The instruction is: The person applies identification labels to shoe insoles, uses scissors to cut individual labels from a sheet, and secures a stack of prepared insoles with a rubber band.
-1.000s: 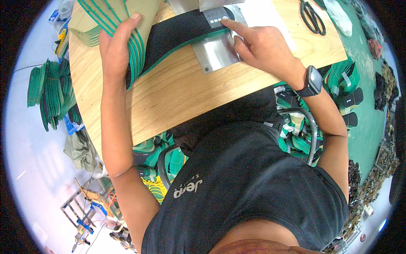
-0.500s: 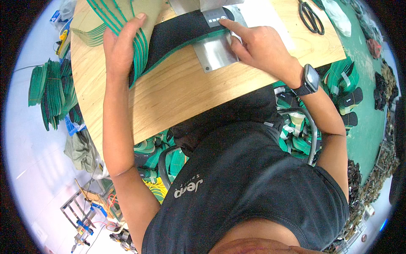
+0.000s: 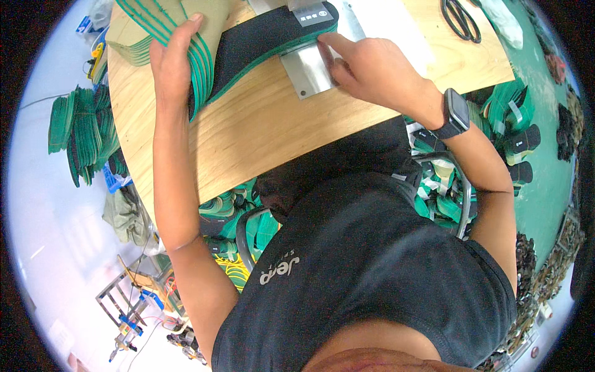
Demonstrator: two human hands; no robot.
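Observation:
My left hand is closed round a fanned bunch of insoles with green edges and beige undersides, thumb on top. Beside it, a black insole lies lengthwise toward the right, its heel over a shiny metal plate. A small grey label with pale print sits on the heel. My right hand has its index finger stretched to the heel's near edge, the thumb apart below it over the plate. Nothing shows in its grasp; the other fingers are partly hidden.
Black-handled scissors lie at the table's far right. A white sheet is behind my right hand. Stacked insoles stand left of the wooden table; more bundles are on the right. A metal chair frame is near my lap.
My right index finger has come off the grey label and drawn down to the insole's near edge. The left hand keeps its hold on the bunch. The whole view has shifted slightly.

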